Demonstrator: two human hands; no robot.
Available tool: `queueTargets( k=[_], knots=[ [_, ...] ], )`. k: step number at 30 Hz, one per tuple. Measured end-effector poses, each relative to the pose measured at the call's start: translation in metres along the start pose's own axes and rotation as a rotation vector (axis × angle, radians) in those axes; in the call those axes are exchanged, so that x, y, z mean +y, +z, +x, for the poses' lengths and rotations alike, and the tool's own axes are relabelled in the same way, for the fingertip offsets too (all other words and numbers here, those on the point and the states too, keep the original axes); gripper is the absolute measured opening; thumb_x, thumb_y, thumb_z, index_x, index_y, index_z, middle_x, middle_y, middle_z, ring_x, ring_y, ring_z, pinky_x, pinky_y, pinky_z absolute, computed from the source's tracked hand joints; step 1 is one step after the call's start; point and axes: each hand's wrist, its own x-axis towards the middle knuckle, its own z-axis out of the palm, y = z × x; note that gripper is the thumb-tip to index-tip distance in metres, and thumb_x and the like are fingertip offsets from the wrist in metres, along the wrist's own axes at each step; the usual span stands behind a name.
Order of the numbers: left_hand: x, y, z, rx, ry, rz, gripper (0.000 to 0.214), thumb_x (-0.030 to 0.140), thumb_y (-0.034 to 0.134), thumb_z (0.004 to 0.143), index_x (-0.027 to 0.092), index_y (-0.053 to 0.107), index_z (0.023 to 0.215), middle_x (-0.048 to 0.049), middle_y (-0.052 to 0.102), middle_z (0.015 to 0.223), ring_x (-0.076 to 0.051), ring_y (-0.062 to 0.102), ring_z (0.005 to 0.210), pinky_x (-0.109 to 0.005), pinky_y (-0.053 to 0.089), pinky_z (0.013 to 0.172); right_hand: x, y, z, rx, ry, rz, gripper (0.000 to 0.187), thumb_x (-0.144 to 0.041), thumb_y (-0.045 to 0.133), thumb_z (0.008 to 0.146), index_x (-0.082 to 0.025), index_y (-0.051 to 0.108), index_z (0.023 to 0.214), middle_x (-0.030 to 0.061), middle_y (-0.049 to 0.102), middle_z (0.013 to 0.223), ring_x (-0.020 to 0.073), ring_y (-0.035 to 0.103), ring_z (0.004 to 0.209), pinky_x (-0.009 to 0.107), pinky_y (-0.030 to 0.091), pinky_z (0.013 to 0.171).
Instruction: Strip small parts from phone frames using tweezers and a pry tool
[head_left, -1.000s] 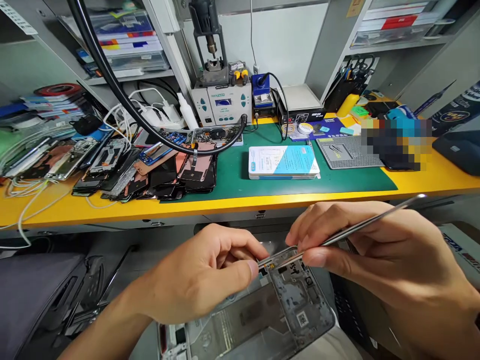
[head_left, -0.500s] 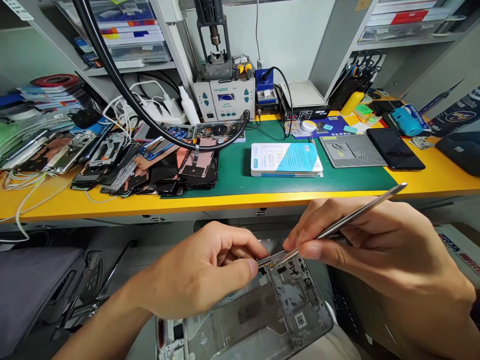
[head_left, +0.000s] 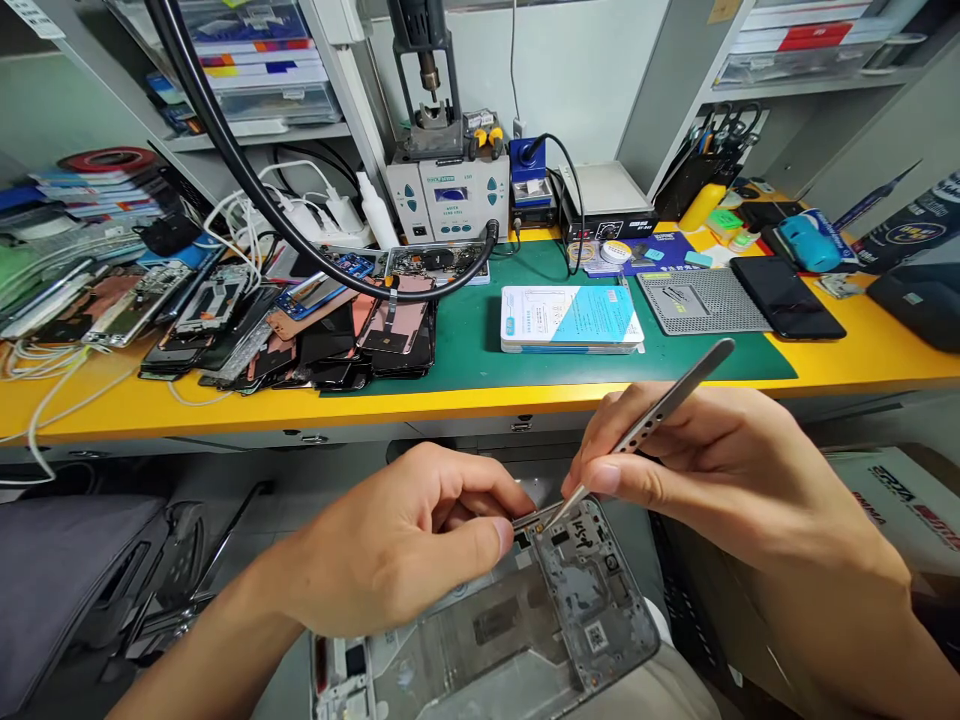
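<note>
A stripped grey phone frame (head_left: 525, 620) lies tilted on my lap below the bench edge. My left hand (head_left: 390, 545) is closed on the frame's top edge, thumb and fingers pinching it. My right hand (head_left: 697, 470) grips metal tweezers (head_left: 645, 425) between thumb and fingers. The tweezer tips touch the frame's upper corner, right beside my left thumb. The tweezers' back end points up and to the right, over the bench edge.
The yellow bench (head_left: 450, 405) carries a green mat (head_left: 480, 350), a heap of dismantled phones (head_left: 247, 325) at the left, a white-and-blue box (head_left: 570, 318), a perforated grey pad (head_left: 701, 300), a black phone (head_left: 787, 297) and a rework station (head_left: 446, 195). A black hose (head_left: 225, 150) arcs overhead.
The tweezers have swung steeper, their back end dropping from the far right toward the middle, and the tips have moved to the frame's corner. My left hand has stayed put.
</note>
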Motion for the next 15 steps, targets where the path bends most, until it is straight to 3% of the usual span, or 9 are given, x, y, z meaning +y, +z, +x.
queueTargets(
  k=[8,15],
  knots=[
    [0.0002,0.0008,0.0013,-0.019,-0.025,-0.011,0.026,0.035,0.055,0.094,0.017,0.072,0.101,0.0041,0.047,0.066,-0.012,0.037,0.062,-0.026,0.028,0.054,0.0032,0.0007,0.0042,-0.024,0.118,0.157,0.011,-0.029,0.083,0.083,-0.021,0.076,0.085,0.0008,0.074,0.077,0.0136,0.066,0.069,0.021,0.053,0.061],
    [-0.0019,-0.0011,0.0023,0.001,-0.039,0.037,0.026,0.037,0.056,0.092,0.019,0.073,0.101,0.0035,0.049,0.067,-0.013,0.039,0.063,-0.026,0.029,0.056,0.0045,-0.0007,0.0056,-0.036,0.125,0.216,0.014,-0.027,0.085,0.082,-0.019,0.074,0.082,0.0006,0.076,0.074,0.0115,0.069,0.066,0.018,0.054,0.059]
  ],
)
